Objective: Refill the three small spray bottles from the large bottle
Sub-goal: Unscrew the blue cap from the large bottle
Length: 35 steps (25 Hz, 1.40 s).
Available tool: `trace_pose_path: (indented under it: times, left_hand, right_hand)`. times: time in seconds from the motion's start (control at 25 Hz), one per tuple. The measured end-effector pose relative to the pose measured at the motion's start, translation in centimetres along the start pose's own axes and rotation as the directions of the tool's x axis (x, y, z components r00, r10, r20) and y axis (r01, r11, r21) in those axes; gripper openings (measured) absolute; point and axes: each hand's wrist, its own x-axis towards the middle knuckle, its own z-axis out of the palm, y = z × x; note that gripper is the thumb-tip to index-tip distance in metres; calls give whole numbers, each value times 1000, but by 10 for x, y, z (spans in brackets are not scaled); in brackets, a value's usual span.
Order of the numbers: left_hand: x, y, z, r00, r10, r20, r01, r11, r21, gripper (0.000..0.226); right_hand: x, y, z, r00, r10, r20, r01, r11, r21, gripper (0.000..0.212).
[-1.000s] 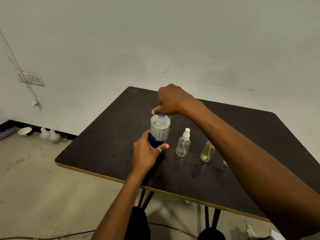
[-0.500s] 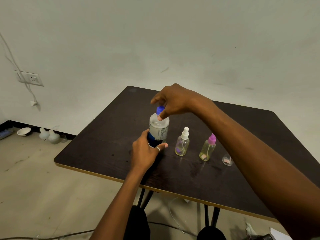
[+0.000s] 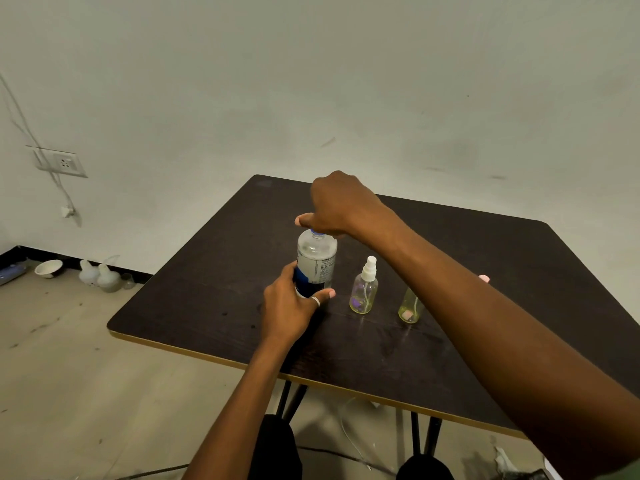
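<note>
The left hand [image 3: 289,306] wraps the lower body of the large bottle [image 3: 317,259], upright at frame centre on the dark table [image 3: 207,289]; the right hand [image 3: 341,206] closes over its blue cap [image 3: 316,232]. Two small spray bottles [image 3: 364,289] stand just right, the second bottle [image 3: 410,306] partly behind the right forearm

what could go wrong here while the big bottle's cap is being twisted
1. The large bottle stands close to the white-topped spray bottle; a slip of the left hand could tip it into that one.
2. The right forearm crosses low over the second spray bottle and could knock it over.
3. The right hand covers the cap; if it comes off abruptly, liquid may slosh onto the table.
</note>
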Motion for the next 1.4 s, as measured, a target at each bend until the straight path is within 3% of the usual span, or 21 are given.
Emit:
trace_pose_path:
  times: [0.32,0.72,0.88,1.04,1.4]
  left_hand:
    - [0,0,1,1000,-8,-5,8,1000,7,85]
    - [0,1,0,1000,-10,-1,10,1000,-4,85]
    - [0,1,0,1000,-8,7,8,1000,-9,85]
    - [1,1,0,1000,-6,11,6,1000,-9,87]
    - [-1,1,-1,1000,5,0,-5,1000,-3,86]
  right_hand:
    - [-6,8,-4,978,-180,100,173,982,76,22]
    - [-7,12,-2,960,-248,132,227,962,154,31]
    - [-7,16,-7,988,-140,64,127,976,174,55]
    - [-6,9,-2,996,44,-72,-42,999,35,58]
    - [-3,5,-4,991,-98,96,96,995,18,39]
